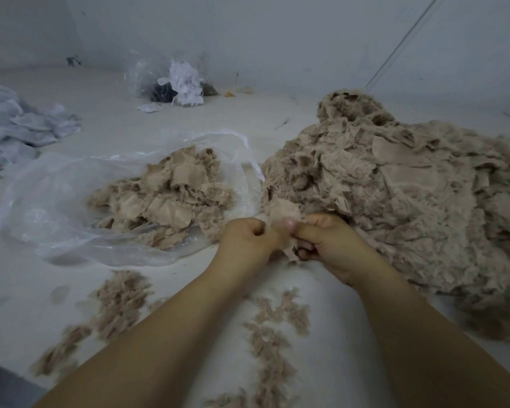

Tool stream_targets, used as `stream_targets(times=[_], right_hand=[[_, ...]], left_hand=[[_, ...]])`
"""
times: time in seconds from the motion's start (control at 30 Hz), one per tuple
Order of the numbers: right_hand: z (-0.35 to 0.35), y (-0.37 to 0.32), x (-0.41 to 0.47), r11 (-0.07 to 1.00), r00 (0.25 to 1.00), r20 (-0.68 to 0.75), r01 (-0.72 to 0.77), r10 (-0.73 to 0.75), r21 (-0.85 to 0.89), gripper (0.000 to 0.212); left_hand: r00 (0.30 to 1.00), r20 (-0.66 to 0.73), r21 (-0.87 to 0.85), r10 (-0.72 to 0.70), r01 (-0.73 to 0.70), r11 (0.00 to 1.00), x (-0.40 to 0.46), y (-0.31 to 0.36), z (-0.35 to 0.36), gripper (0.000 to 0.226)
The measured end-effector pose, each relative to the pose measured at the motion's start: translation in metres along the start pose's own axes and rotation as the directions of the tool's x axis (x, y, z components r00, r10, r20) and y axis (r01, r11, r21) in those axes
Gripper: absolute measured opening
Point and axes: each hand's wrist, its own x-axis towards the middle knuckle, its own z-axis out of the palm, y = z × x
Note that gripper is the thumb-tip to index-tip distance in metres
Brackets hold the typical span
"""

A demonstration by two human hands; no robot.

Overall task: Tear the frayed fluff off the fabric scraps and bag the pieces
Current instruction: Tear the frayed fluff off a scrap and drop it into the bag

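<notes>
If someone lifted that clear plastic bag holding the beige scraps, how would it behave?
The clear plastic bag would probably flop and sag: it lies crumpled flat. Its mouth gapes, so beige scraps might spill. It likely feels light, since the scraps look thin.

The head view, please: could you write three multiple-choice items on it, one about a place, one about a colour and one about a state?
1. Where is the big unsorted scrap heap relative to the hands?
A. Left
B. Right
C. Behind the person

2. What colour are the scraps in the nearer clear plastic bag?
A. Beige
B. Green
C. Red

3. What are the hands doing?
A. Resting flat
B. Both pinching one scrap
C. Tying the bag

Answers:
1 B, the heap fills the right side.
2 A, the bagged scraps are beige.
3 B, left hand and right hand pinch the scrap between them.
</notes>
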Motion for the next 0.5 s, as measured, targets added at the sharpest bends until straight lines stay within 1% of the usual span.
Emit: stream_targets(times=[0.03, 0.07, 0.1, 0.13, 0.17, 0.23, 0.27, 0.3, 0.33, 0.37, 0.4, 0.43, 0.47, 0.5], right_hand=[[0.0, 0.0, 0.0, 1.0, 1.0, -0.014, -0.001, 0.001, 0.011, 0.045], [0.0, 0.0, 0.0, 1.0, 1.0, -0.019, -0.004, 0.004, 0.022, 0.044], [0.001, 0.0, 0.0, 0.999, 1.0, -0.018, -0.008, 0.009, 0.032, 0.037], [0.001, -0.001, -0.001, 0.999, 1.0, -0.026, -0.016, 0.017, 0.038, 0.031], [0.002, -0.001, -0.001, 0.999, 0.999, -0.037, -0.022, 0.024, 0.045, 0.027], [0.002, -0.001, 0.0, 0.998, 0.998, -0.063, -0.027, 0.031, 0.054, 0.027], [0.002, -0.001, 0.0, 0.998, 0.996, -0.078, -0.028, 0.033, 0.057, 0.027], [0.003, -0.001, 0.001, 0.998, 0.995, -0.093, -0.029, 0.035, 0.059, 0.027], [0.003, -0.001, 0.001, 0.997, 0.994, -0.104, -0.027, 0.034, 0.066, 0.026], [0.003, 0.0, 0.002, 0.997, 0.993, -0.113, -0.026, 0.035, 0.079, 0.025], [0.003, 0.0, 0.002, 0.996, 0.993, -0.116, -0.025, 0.035, 0.086, 0.025], [0.002, 0.001, 0.003, 0.997, 0.993, -0.113, -0.02, 0.029, 0.079, 0.029], [0.001, 0.002, 0.003, 0.998, 0.994, -0.105, -0.016, 0.023, 0.069, 0.033], [0.0, 0.003, 0.003, 0.998, 0.996, -0.092, -0.008, 0.014, 0.058, 0.034]], left_hand=[[0.998, 0.064, 0.008, 0.006, -0.006, 1.0, -0.002, 0.0, 0.001, 0.041], [0.993, 0.118, 0.012, 0.008, -0.009, 1.0, -0.002, 0.0, 0.002, 0.035], [0.989, 0.15, 0.021, 0.002, -0.005, 1.0, -0.003, 0.001, 0.003, 0.031], [0.986, 0.165, 0.028, -0.007, 0.002, 1.0, -0.003, 0.002, 0.002, 0.032], [0.984, 0.176, 0.026, -0.019, 0.015, 1.0, -0.003, 0.003, 0.0, 0.038], [0.978, 0.2, 0.046, -0.057, 0.048, 0.998, -0.001, 0.004, -0.007, 0.047], [0.97, 0.233, 0.083, -0.072, 0.054, 0.995, 0.0, 0.003, -0.012, 0.043], [0.949, 0.305, 0.144, -0.082, 0.039, 0.989, -0.001, 0.004, -0.017, 0.034], [0.903, 0.42, 0.213, -0.093, 0.002, 0.977, -0.002, 0.005, -0.022, 0.024], [0.83, 0.546, 0.263, -0.116, -0.038, 0.964, -0.005, 0.007, -0.027, 0.015], [0.754, 0.64, 0.29, -0.147, -0.06, 0.955, -0.007, 0.008, -0.031, 0.009], [0.704, 0.689, 0.298, -0.173, -0.058, 0.953, -0.009, 0.009, -0.034, 0.009], [0.695, 0.695, 0.288, -0.183, -0.035, 0.957, -0.008, 0.009, -0.036, 0.014], [0.72, 0.669, 0.266, -0.184, -0.001, 0.964, -0.008, 0.01, -0.037, 0.022]])
